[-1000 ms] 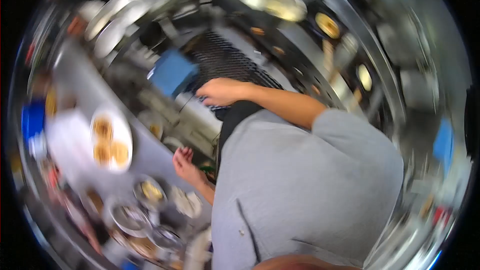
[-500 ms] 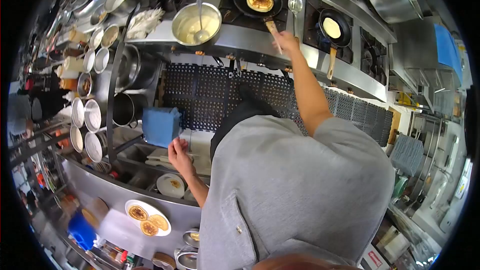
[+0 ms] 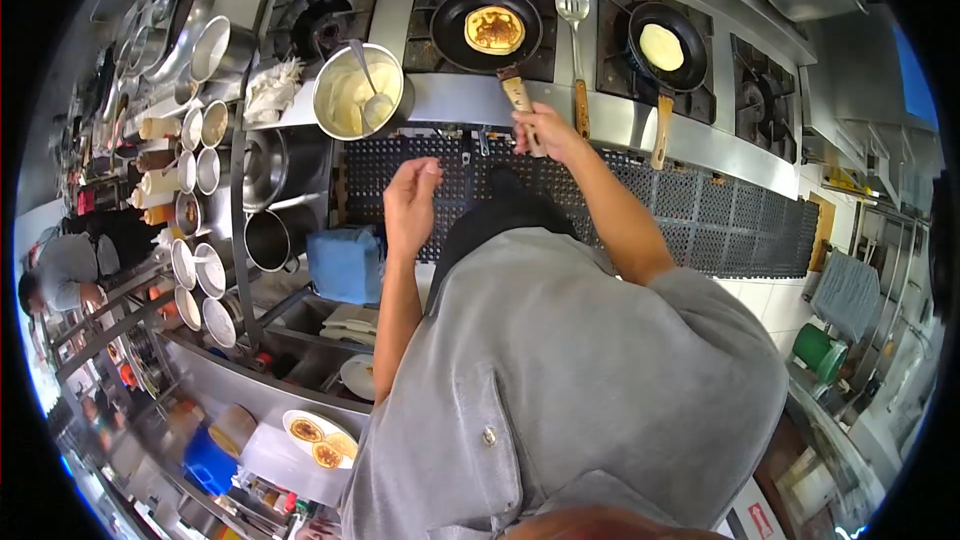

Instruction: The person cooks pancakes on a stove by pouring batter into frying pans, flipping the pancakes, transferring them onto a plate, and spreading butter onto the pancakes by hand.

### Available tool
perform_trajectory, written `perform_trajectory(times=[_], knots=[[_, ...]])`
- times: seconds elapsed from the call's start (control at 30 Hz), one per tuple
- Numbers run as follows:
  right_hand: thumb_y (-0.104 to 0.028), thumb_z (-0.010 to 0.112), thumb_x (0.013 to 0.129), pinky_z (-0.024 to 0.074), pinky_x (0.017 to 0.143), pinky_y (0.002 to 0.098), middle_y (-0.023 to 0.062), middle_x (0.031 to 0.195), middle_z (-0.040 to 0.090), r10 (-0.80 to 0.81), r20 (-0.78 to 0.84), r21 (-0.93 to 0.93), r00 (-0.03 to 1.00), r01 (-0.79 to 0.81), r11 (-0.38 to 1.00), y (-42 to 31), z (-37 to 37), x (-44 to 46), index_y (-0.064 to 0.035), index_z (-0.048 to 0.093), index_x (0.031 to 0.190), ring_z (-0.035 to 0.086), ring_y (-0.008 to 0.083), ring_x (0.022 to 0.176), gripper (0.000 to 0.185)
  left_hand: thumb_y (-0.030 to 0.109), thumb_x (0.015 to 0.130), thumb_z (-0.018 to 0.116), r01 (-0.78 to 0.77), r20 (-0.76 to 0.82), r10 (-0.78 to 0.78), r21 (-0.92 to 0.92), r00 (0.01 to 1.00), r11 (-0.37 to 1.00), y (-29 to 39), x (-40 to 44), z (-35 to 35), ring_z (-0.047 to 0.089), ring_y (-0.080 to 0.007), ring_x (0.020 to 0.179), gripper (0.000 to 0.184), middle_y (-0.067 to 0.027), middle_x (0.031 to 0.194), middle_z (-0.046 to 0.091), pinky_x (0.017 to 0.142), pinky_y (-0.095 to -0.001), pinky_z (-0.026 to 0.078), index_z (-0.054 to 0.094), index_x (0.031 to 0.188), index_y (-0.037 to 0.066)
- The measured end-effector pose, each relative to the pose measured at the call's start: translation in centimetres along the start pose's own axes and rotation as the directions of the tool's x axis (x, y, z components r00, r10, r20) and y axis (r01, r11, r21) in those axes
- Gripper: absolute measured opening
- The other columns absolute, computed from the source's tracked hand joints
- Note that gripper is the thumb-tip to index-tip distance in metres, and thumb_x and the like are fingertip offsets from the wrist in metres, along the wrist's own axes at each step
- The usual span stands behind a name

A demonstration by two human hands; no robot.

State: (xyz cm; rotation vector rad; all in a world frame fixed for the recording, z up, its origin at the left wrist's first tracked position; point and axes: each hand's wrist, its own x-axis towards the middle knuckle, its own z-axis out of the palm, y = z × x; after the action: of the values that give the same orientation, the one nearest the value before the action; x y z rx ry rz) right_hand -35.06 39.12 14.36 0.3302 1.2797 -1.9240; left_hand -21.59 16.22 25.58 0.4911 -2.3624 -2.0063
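My right hand (image 3: 548,132) is closed around the wooden handle of a black frying pan (image 3: 450,37) on the middle burner. In that pan lies a pancake (image 3: 495,31), browned on top. My left hand (image 3: 410,198) is raised over the floor mat, its fingers curled together, with nothing visible in them. Nearest to it on the stove front is a steel bowl (image 3: 322,100) of pale batter, with a ladle (image 3: 377,105) resting inside. Right of my pan a slotted spoon (image 3: 573,5) lies on the stove. A second frying pan (image 3: 690,70) holds a pale-topped pancake (image 3: 661,47).
A crumpled white cloth (image 3: 272,92) lies left of the bowl. Behind me, an oval plate (image 3: 342,427) with browned pancakes sits on the steel counter. Metal containers (image 3: 211,170) line the left shelf, beyond which another person (image 3: 65,270) stands. A blue box-like object (image 3: 344,265) is beside me.
My left hand has risen from beside the blue object toward the stove. My right hand stays on the pan handle, and the pan has shifted slightly toward me. The view has turned a little.
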Motion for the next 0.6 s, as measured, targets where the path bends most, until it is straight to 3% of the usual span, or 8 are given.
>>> perform_trajectory(times=[0.13,0.27,0.3,0.33,0.43,0.53,0.57,0.6], knots=[[-0.014,0.053,0.091,0.0492,0.046,0.0299,0.0039,0.064,0.05,0.003,0.046,-0.041,0.999,-0.001,0.999,1.0,-0.1,-3.4,-0.005,0.049,0.09,0.05,0.016,0.046,0.01,0.019,0.095,0.053,-0.005,0.095,0.0,0.054,0.995,0.999,0.2,0.0,0.2,0.059,-0.0123,0.08,0.026,-0.0074,0.088,0.063,0.075,-0.0253,0.047,0.06,0.102,-0.005],[-0.021,0.052,0.093,0.0477,0.046,0.0308,0.0049,0.061,0.052,-0.022,0.084,-0.089,0.996,0.03,0.996,0.8,0.4,-2.2,-0.005,0.049,0.088,0.052,0.0179,0.047,0.017,0.019,0.093,0.056,0.012,0.035,-0.013,0.018,0.999,1.0,-1.2,-1.8,-0.8,0.058,-0.0112,0.073,0.025,-0.007,0.08,0.064,0.068,-0.0253,0.047,0.061,0.098,-0.005],[-0.023,0.052,0.093,0.0501,0.049,0.0345,0.0082,0.061,0.055,-0.154,-0.028,-0.067,0.988,0.152,0.986,1.3,0.7,-0.6,-0.0036,0.049,0.089,0.059,0.0224,0.052,0.02,0.019,0.093,0.056,0.025,0.035,-0.025,0.024,0.999,0.999,-1.7,-2.7,-1.1,0.058,-0.0112,0.073,0.025,-0.007,0.08,0.064,0.068,-0.0253,0.047,0.061,0.098,-0.005],[-0.023,0.052,0.093,0.0501,0.049,0.0345,0.0082,0.061,0.055,-0.139,-0.032,-0.055,0.99,0.137,0.989,3.0,0.6,-0.9,-0.0036,0.049,0.089,0.059,0.0224,0.052,0.02,0.02,0.093,0.056,0.061,0.031,-0.061,0.014,0.998,0.998,-2.1,-3.8,-1.5,0.059,-0.0117,0.073,0.026,-0.0073,0.08,0.064,0.068,-0.0255,0.048,0.061,0.097,-0.005],[-0.019,0.053,0.093,0.0546,0.057,0.0393,0.0163,0.072,0.062,0.038,0.232,-0.064,0.972,-0.023,0.998,1.3,2.8,-0.3,-0.0016,0.049,0.093,0.066,0.0279,0.067,0.018,0.02,0.094,0.055,0.081,-0.009,-0.081,0.01,0.997,0.997,-2.0,-4.5,-3.0,0.059,-0.0123,0.073,0.026,-0.0074,0.081,0.064,0.068,-0.0251,0.048,0.061,0.096,-0.005],[-0.018,0.058,0.09,0.0551,0.061,0.0403,0.015,0.076,0.062,0.085,0.149,-0.069,0.985,-0.075,0.995,2.9,2.7,0.0,-0.0027,0.049,0.093,0.066,0.0296,0.066,0.018,0.021,0.094,0.055,0.145,-0.076,-0.152,-0.091,0.986,0.985,-3.6,-5.6,-3.8,0.058,-0.0115,0.072,0.026,-0.007,0.08,0.063,0.068,-0.0249,0.048,0.062,0.096,-0.004],[-0.015,0.057,0.09,0.0522,0.051,0.0357,0.0123,0.07,0.059,0.079,0.09,-0.111,0.993,-0.068,0.991,2.9,2.9,-0.4,-0.0022,0.048,0.093,0.061,0.0239,0.055,0.016,0.021,0.094,0.055,0.138,-0.079,-0.143,-0.068,0.987,0.988,-3.1,-6.0,-3.9,0.058,-0.011,0.072,0.025,-0.0066,0.08,0.063,0.068,-0.0248,0.048,0.062,0.095,-0.003],[-0.015,0.057,0.09,0.0522,0.051,0.0357,0.0123,0.07,0.059,0.067,0.093,-0.112,0.993,-0.057,0.992,2.8,2.7,-0.5,-0.0022,0.048,0.093,0.061,0.0239,0.055,0.016,0.021,0.094,0.055,0.126,-0.079,-0.131,-0.067,0.988,0.99,-2.9,-5.8,-4.1,0.058,-0.011,0.072,0.025,-0.0066,0.08,0.063,0.068,-0.0248,0.048,0.062,0.095,-0.003]])
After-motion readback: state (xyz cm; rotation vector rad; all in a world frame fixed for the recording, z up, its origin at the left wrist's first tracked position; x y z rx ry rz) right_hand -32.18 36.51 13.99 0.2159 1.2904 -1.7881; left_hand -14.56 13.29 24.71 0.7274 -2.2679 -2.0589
